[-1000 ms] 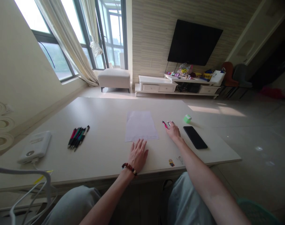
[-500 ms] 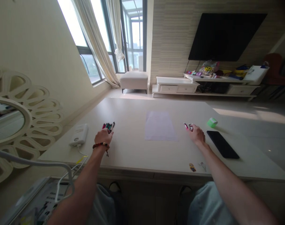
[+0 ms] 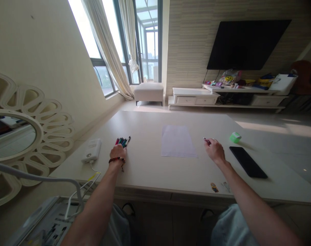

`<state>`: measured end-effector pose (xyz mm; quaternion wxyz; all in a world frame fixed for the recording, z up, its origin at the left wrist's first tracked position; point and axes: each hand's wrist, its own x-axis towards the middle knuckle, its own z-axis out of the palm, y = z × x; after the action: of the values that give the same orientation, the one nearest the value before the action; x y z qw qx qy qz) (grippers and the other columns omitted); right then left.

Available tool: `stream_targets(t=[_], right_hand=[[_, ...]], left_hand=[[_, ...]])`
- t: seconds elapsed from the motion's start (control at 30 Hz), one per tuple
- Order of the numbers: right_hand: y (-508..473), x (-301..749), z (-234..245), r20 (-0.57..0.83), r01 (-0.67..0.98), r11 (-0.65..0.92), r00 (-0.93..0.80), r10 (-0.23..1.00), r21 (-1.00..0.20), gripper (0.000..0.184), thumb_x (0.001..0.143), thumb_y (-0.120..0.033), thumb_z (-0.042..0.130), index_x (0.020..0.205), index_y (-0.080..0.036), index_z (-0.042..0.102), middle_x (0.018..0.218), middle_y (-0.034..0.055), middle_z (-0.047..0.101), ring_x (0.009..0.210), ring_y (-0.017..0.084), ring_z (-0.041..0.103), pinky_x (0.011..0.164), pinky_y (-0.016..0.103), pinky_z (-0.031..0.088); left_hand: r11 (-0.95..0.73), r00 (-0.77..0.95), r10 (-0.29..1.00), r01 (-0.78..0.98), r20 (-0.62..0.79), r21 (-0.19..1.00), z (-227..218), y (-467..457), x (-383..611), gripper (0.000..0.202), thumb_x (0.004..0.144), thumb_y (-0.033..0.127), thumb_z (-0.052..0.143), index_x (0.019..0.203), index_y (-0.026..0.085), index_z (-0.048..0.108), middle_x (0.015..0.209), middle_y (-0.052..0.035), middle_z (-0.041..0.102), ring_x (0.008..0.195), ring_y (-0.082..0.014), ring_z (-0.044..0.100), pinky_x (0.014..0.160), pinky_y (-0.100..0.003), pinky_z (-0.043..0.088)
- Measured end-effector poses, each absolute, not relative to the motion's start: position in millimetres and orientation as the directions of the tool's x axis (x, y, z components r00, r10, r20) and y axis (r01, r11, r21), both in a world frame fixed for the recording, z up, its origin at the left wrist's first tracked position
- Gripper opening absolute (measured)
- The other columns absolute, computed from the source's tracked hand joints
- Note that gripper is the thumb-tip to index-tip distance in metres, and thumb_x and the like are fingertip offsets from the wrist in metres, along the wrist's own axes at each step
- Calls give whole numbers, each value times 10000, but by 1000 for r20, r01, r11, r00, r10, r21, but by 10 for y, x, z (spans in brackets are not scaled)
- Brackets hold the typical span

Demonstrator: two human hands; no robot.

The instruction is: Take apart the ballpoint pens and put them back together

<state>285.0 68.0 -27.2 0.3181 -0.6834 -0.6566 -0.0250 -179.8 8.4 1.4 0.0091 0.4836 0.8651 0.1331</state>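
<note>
Table: long, pale, smooth-topped (image 3: 145, 171); bears everything on the list down to the sticker.
Paper: one pale sheet (image 3: 179, 141), flat between the hands; thin, limp, likely to crease.
Left hand: beaded bracelet (image 3: 116, 159); lies over the near ends of the pen bundle, fingers hidden from me, grip cannot be told.
Right hand: (image 3: 214, 150) right of the sheet; fingers drawn together around a slim pen.
Phone: black slab (image 3: 248, 162), near the right forearm.
Power bank: white, cabled (image 3: 92, 150), left of the bundle.
Pen bundle: several colours (image 3: 124, 140); probably light, stiff, inclined to roll; best gathered round the middle.
Slim pen: tip showing (image 3: 205, 139); light, rigid, best pinched mid-barrel.
Green box: small (image 3: 235, 138), beyond the phone.
Sticker: yellow figure (image 3: 214, 187), near edge.
Lettering: yellow package (image 3: 265, 82) on the far cabinet, characters too small to read; no brand legible.
</note>
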Motion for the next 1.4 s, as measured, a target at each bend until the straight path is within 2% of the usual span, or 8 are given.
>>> stream_targets(t=[0.2, 0.37, 0.53, 0.67, 0.8, 0.93, 1.17, 1.4], right_hand=[[570, 2684, -100, 469, 850, 149, 127, 874, -506, 268, 813, -307, 444, 851, -162, 666, 876, 103, 648, 743, 199, 558, 708, 305, 399], [270, 2138, 105, 253, 483, 220, 3, 968, -848, 399, 824, -469, 446, 804, -141, 671, 729, 83, 635, 642, 175, 548, 602, 286, 415], [-6, 1515, 188, 90, 40, 105, -282, 955, -994, 508, 819, -584, 413, 885, -144, 657, 803, 71, 639, 720, 164, 569, 577, 260, 445], [32, 1474, 161, 152, 54, 163, -172, 973, -985, 366, 778, -505, 535, 817, -155, 632, 731, 40, 627, 684, 149, 554, 624, 271, 442], [100, 1664, 205, 100, 95, 123, -215, 971, -988, 339, 777, -483, 546, 796, -152, 618, 551, -25, 500, 500, 97, 424, 481, 231, 329], [76, 1779, 229, 2, 25, 14, -428, 904, -1000, 353, 739, -497, 600, 761, -145, 599, 496, -72, 364, 433, 60, 287, 422, 218, 196], [2, 1803, 159, -178, -47, -266, -630, 756, -963, 418, 812, -559, 469, 758, -153, 553, 453, -114, 188, 398, 56, 119, 403, 217, 140], [-136, 1781, 229, 350, 468, 521, -406, 844, -714, 298, 854, -438, 480, 804, -194, 644, 741, 44, 632, 688, 157, 549, 633, 260, 367]], left_hand=[[411, -492, 869, 783, 60, 467, 154, 140, -1661, 248, 770, 326, 539, 774, 108, 657, 794, -138, 657, 870, -256, 608, 751, -338, 462], [184, -258, 966, 648, -15, 739, 215, 74, -940, 407, 800, 480, 481, 838, 120, 668, 713, -56, 658, 636, -125, 604, 606, -230, 483], [50, 174, 983, 53, -59, 997, 115, -81, -100, 452, 712, 545, 597, 786, 100, 613, 629, -38, 594, 552, -101, 551, 562, -238, 478], [-80, 128, 991, 335, 39, 939, 152, -130, 118, 374, 791, 498, 529, 803, 133, 610, 691, -53, 615, 589, -146, 580, 589, -299, 500], [-386, 127, 851, 809, 510, 444, 320, -132, 40, 329, 849, 313, 516, 1170, 248, 541, 1187, -93, 561, 1080, -236, 524, 966, -425, 376], [-599, 491, 736, 793, 465, 110, 385, -93, -43, 257, 904, 208, 401, 1077, 269, 580, 1027, -31, 628, 1055, -180, 514, 1064, -420, 225], [-624, 578, 751, 780, 320, 55, 372, -94, -27, 243, 839, 71, 404, 871, 223, 591, 839, -21, 614, 827, -169, 519, 775, -321, 383], [-596, 541, 799, 770, 263, 227, 339, -95, -37, 238, 871, 115, 384, 861, 215, 600, 807, -15, 627, 799, -146, 549, 727, -277, 387]])
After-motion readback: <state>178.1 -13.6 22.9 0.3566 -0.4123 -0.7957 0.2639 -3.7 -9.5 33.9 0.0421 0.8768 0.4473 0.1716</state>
